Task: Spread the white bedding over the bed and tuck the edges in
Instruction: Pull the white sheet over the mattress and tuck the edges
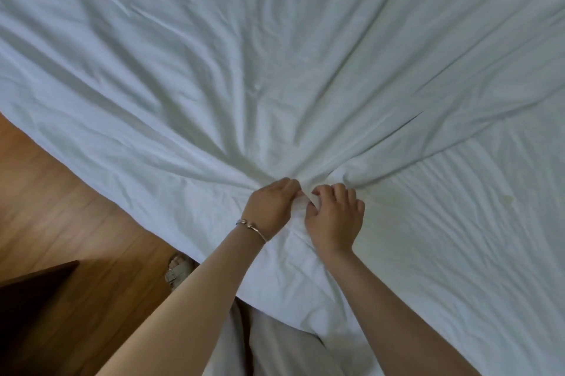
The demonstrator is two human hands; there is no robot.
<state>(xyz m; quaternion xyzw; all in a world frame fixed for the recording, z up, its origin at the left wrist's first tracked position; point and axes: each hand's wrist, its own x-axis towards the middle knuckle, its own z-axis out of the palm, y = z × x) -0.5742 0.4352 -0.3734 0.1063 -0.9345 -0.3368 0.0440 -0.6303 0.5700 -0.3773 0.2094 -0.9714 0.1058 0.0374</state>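
1. The white, creased cotton bedding (pixel 275 69) lies across the bed and fills most of the head view, from the top edge down to the lower right.
2. Its near edge runs diagonally from the left side down toward the bottom centre, hanging over the side of the bed above the brown wooden plank floor (pixel 61 207).
3. Long folds in the white bedding fan out from one gathered point at the near edge, spreading up and out to both sides.
4. The left hand (pixel 272 206) sits at that gathered point, fingers curled into the cloth and gripping a bunch of it.
5. The right hand (pixel 336 216) lies just beside the left hand, nearly touching it, with fingers likewise curled and gripping the same bunch of cloth.
6. A thin silver bangle bracelet (pixel 252 227) circles the left wrist.
7. Both bare forearms reach in from the bottom of the view and converge at the gathered point.
8. To the right of the hands, a second layer of the white bedding shows finer parallel creases and a faint yellowish mark (pixel 509 199).
9. A foot in a pale strapped sandal (pixel 179 268) stands on the wooden floor beside the bedding's edge.
10. A dark brown piece of furniture (pixel 33 299) occupies the lower left corner; what kind it is I cannot tell.
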